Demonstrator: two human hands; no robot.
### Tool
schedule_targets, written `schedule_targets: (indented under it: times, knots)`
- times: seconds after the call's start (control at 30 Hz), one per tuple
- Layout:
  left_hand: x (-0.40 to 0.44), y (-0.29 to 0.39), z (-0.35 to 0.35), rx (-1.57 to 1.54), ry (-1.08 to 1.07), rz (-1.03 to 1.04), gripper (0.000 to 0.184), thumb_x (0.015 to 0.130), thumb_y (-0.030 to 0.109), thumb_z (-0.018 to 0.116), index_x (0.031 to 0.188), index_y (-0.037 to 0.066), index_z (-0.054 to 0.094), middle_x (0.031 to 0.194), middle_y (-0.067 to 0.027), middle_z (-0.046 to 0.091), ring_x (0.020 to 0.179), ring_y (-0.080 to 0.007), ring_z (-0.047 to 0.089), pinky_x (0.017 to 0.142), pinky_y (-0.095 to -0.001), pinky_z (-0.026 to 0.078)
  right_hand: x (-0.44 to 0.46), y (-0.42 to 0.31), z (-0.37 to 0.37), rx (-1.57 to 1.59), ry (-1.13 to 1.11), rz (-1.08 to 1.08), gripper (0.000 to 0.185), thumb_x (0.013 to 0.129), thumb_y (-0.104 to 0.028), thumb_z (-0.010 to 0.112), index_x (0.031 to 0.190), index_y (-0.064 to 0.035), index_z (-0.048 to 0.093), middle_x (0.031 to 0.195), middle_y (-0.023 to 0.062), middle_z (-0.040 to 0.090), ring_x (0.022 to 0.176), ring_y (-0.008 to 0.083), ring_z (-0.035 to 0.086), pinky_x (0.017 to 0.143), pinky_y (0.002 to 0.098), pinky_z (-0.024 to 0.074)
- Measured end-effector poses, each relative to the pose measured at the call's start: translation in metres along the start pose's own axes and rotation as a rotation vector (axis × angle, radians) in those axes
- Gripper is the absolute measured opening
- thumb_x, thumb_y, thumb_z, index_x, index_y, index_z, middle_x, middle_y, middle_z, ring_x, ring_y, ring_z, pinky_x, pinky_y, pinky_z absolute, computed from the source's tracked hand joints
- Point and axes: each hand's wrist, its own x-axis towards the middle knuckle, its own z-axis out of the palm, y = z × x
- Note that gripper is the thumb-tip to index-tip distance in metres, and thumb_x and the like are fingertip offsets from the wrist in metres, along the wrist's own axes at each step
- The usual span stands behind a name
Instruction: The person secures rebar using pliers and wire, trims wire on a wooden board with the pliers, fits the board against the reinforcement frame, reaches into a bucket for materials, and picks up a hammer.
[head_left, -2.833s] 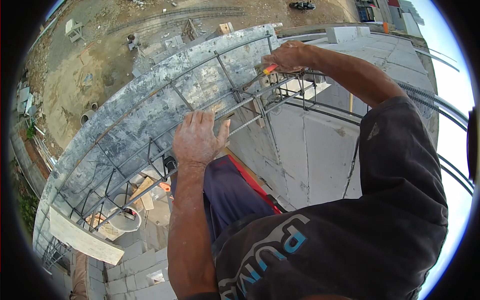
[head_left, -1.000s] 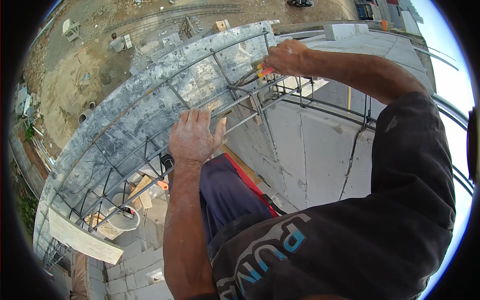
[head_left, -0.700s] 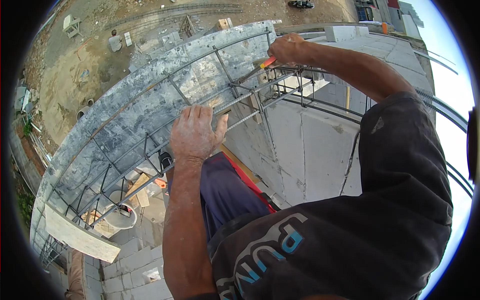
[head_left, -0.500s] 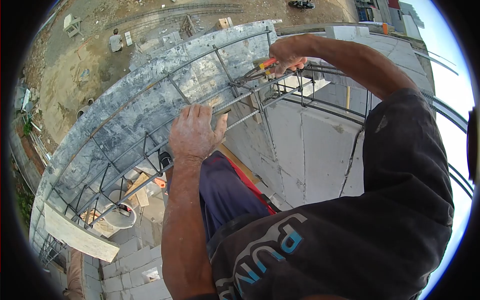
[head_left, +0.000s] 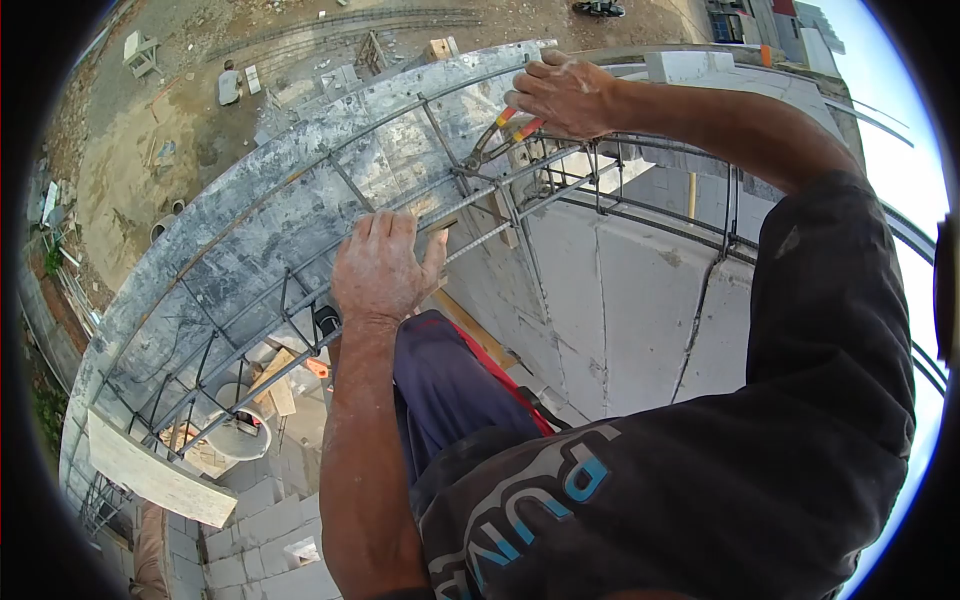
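Observation:
My right hand [head_left: 568,95] is closed on the red-and-yellow handles of a pair of pincers [head_left: 492,143]. The jaws of the pincers meet a crossing of bars in the curved rebar cage [head_left: 515,208]; the exact grip point is too small to make out. My left hand [head_left: 380,268], coated in pale dust, lies over the bars of the same cage, fingers bent over the far side and thumb apart. Behind the cage stands a curved grey form panel [head_left: 260,215], smeared with cement.
Below the cage are a pale block wall [head_left: 640,300], a bucket [head_left: 240,435] and wood offcuts [head_left: 275,383]. A curved pale board [head_left: 160,470] sits at lower left. Far below on the ground, a person [head_left: 229,85] is near a sawhorse-like stand [head_left: 142,52].
My right hand has shifted up and left, and the pincers' handles have swung more upright and spread wider. My left hand stays nearly where it was on the bars.

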Motion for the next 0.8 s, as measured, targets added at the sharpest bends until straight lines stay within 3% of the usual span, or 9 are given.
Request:
schedule_targets:
  times: [0.1,0.2,0.3,0.33,0.43,0.47,0.67,0.77,0.8]
  knots:
    - [0.0,-0.001,0.0,0.007,-0.013,0.0,0.037,0.083,0.044,0.073,0.086,0.009,0.066,0.084,-0.0058,0.065,0.086,-0.0258,0.066,0.072,-0.0383,0.056,-0.009,0.004,0.014,-0.085,0.243,-0.048,0.053,0.093,-0.039,0.064,0.136,-0.0115,0.049,0.116,0.0091,0.056,0.11,0.0265,0.061,0.091,0.0433,0.0548]
    - [0.0,0.0,0.0,0.003,-0.017,-0.008,0.037,0.083,0.044,0.073,0.087,0.009,0.066,0.085,-0.006,0.065,0.087,-0.0261,0.066,0.072,-0.0384,0.056,-0.003,0.003,0.006,0.133,-0.169,0.073,0.048,0.092,-0.035,0.065,0.133,-0.0135,0.052,0.116,0.011,0.058,0.105,0.0272,0.063,0.089,0.0467,0.0542]
    - [0.0,-0.001,0.0,-0.019,-0.008,-0.001,0.037,0.083,0.044,0.073,0.087,0.009,0.066,0.085,-0.006,0.065,0.087,-0.0261,0.066,0.072,-0.0387,0.056,0.007,0.014,0.027,0.322,-0.186,0.057,0.033,0.094,-0.026,0.063,0.124,-0.0111,0.056,0.104,0.0121,0.064,0.095,0.0283,0.067,0.083,0.0463,0.0557]
    - [-0.001,-0.001,0.001,-0.018,-0.012,-0.002,0.037,0.083,0.045,0.073,0.087,0.009,0.066,0.085,-0.0061,0.065,0.087,-0.0261,0.066,0.072,-0.0388,0.056,0.012,0.02,0.029,0.522,-0.151,-0.022,0.028,0.091,-0.027,0.069,0.112,-0.0097,0.062,0.08,0.008,0.064,0.077,0.0242,0.067,0.067,0.0412,0.0559]
    - [-0.001,0.0,0.002,-0.01,-0.003,-0.001,0.037,0.083,0.045,0.073,0.086,0.009,0.066,0.086,-0.006,0.065,0.087,-0.026,0.066,0.072,-0.0389,0.055,0.021,0.026,-0.014,0.935,-0.787,0.308,0.034,0.085,-0.036,0.078,0.101,-0.0089,0.067,0.067,0.0037,0.059,0.063,0.018,0.061,0.055,0.0359,0.0494]
    - [0.0,-0.001,0.002,-0.004,0.005,0.003,0.037,0.083,0.045,0.073,0.086,0.009,0.066,0.086,-0.006,0.065,0.087,-0.026,0.066,0.072,-0.0389,0.055,0.028,0.033,0.009,1.101,-0.9,0.33,0.052,0.076,-0.057,0.081,0.099,-0.0115,0.071,0.067,0.0022,0.059,0.059,0.0134,0.055,0.05,0.0344,0.043]
    - [-0.002,-0.003,0.002,-0.002,-0.024,0.005,0.039,0.085,0.047,0.07,0.089,0.008,0.066,0.087,-0.0065,0.065,0.087,-0.0249,0.066,0.071,-0.0386,0.056,0.035,0.031,0.016,0.59,-0.629,0.136,0.066,0.088,-0.072,0.059,0.092,-0.0057,0.067,0.071,0.0057,0.062,0.059,0.0203,0.061,0.053,0.0391,0.0505]
    - [-0.002,-0.002,0.002,-0.004,-0.037,0.003,0.042,0.087,0.048,0.068,0.09,0.007,0.067,0.088,-0.007,0.066,0.087,-0.0244,0.066,0.071,-0.0385,0.057,0.023,0.01,-0.017,0.377,-0.343,0.141,0.076,0.093,-0.071,0.049,0.098,0.0019,0.067,0.079,0.0172,0.069,0.085,0.0339,0.07,0.077,0.0487,0.0555]
    - [-0.002,-0.003,0.002,-0.006,-0.035,0.001,0.042,0.087,0.048,0.068,0.091,0.007,0.067,0.088,-0.007,0.066,0.087,-0.0244,0.066,0.071,-0.0386,0.057,0.021,0.008,-0.025,0.388,-0.312,0.149,0.073,0.088,-0.068,0.061,0.096,0.0036,0.068,0.083,0.0184,0.072,0.092,0.0333,0.072,0.077,0.0484,0.0559]
